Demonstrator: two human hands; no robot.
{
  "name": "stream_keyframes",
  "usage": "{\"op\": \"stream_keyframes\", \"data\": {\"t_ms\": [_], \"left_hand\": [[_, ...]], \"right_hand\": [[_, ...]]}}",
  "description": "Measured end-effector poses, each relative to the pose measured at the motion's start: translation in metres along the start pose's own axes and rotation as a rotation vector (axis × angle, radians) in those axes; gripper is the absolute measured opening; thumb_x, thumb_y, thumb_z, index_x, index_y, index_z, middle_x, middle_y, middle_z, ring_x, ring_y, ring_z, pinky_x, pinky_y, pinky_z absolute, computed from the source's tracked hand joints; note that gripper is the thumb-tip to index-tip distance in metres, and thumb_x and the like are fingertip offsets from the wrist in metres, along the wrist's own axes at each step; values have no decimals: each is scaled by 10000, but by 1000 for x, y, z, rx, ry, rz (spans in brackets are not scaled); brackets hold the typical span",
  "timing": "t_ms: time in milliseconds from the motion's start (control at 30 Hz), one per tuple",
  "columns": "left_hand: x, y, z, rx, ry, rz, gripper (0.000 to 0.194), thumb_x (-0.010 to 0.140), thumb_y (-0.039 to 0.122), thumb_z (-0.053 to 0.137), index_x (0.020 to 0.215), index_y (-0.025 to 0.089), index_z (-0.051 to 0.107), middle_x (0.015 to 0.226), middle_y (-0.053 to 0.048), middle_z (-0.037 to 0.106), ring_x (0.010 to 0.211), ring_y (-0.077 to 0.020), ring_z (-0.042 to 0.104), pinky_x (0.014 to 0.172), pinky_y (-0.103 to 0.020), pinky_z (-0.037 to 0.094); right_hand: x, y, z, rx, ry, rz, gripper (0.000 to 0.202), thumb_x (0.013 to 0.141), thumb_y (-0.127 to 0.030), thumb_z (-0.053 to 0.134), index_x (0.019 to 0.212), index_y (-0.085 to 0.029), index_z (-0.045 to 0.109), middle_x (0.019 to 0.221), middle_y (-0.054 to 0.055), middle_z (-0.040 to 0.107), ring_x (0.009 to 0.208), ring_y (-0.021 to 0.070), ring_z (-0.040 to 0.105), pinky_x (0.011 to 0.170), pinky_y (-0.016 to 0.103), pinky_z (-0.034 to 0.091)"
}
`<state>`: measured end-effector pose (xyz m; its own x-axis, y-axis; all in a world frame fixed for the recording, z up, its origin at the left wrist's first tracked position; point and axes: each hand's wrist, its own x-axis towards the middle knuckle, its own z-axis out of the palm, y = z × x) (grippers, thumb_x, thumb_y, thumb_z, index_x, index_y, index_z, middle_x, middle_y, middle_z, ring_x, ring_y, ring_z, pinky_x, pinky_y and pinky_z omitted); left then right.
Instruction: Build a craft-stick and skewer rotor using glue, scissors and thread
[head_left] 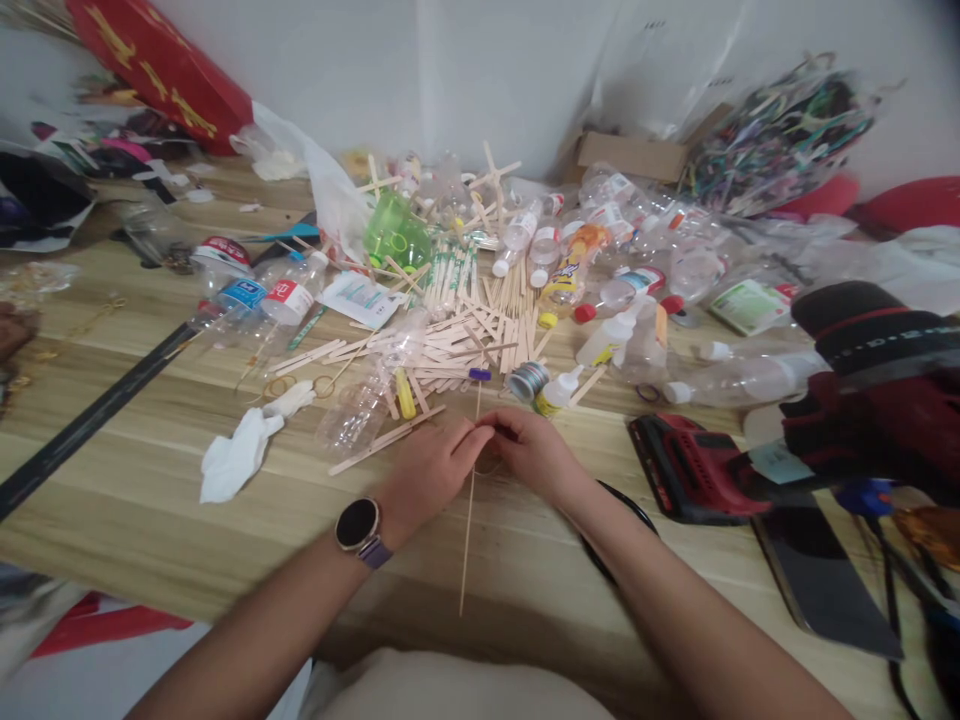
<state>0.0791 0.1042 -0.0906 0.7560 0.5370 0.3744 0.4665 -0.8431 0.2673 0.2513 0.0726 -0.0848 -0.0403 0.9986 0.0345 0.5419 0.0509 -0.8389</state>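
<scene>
Your left hand [429, 468] and right hand [534, 455] pinch one thin wooden skewer [469, 520] between them.
Fingers closed on its upper part steady it over the bench [150, 500]; its purple cap [480, 375] points toward the stick pile [457, 345].

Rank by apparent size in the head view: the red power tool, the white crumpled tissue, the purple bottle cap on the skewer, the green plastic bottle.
1. red power tool, largest, though nearer the camera.
2-3. white crumpled tissue and green plastic bottle look alike; the bottle lies farther back, so unsure.
4. purple bottle cap, smallest.

Home craft table [150, 500], stick-and-bottle clutter
</scene>
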Motion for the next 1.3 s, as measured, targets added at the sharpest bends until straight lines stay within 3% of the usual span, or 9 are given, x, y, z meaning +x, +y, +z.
{"op": "stream_keyframes", "data": {"t_ms": [300,500,700,933,1167,1300], "left_hand": [[-1,-1,2,-4,137,-8,306,998,155,352,930,156,650,839,-59,623,753,-181,593,724,-320,507],[2,0,-2,-45,136,-24,241,966,110,414,851,154,621,836,-64,633,775,-196,598,729,-334,514],[3,0,-3,-103,140,-38,187,944,76,440,878,152,598,840,-57,638,790,-196,600,730,-329,505],[5,-1,-3,-170,155,-74,164,938,80,455,877,173,575,842,-37,625,783,-181,592,707,-303,483],[4,0,-2,-206,162,-74,184,922,54,450,842,170,568,832,-43,623,796,-192,585,720,-318,481],[3,0,0,-219,156,-87,201,904,27,455,833,178,568,827,-35,628,801,-190,592,732,-319,484]], "right_hand": [[-5,1,-4,-38,12,-86,141,823,-98,564,820,-190,671,762,11,659,699,146,571,642,250,415],[-6,0,-4,-81,14,-129,86,806,-120,572,771,-180,623,682,-5,591,592,123,498,546,230,353],[-9,-3,-7,-121,104,-157,76,813,-128,528,772,-184,558,720,6,547,641,137,485,582,250,362],[-10,-3,-6,-118,55,-185,133,846,-131,560,887,-192,672,751,10,599,649,130,524,598,244,397],[-8,-3,-3,-155,83,-193,108,811,-109,584,734,-180,611,651,-21,548,562,110,472,523,223,347],[-11,-8,-8,-222,122,-221,104,796,-115,568,725,-189,552,704,-4,519,599,127,476,551,244,346]]}}
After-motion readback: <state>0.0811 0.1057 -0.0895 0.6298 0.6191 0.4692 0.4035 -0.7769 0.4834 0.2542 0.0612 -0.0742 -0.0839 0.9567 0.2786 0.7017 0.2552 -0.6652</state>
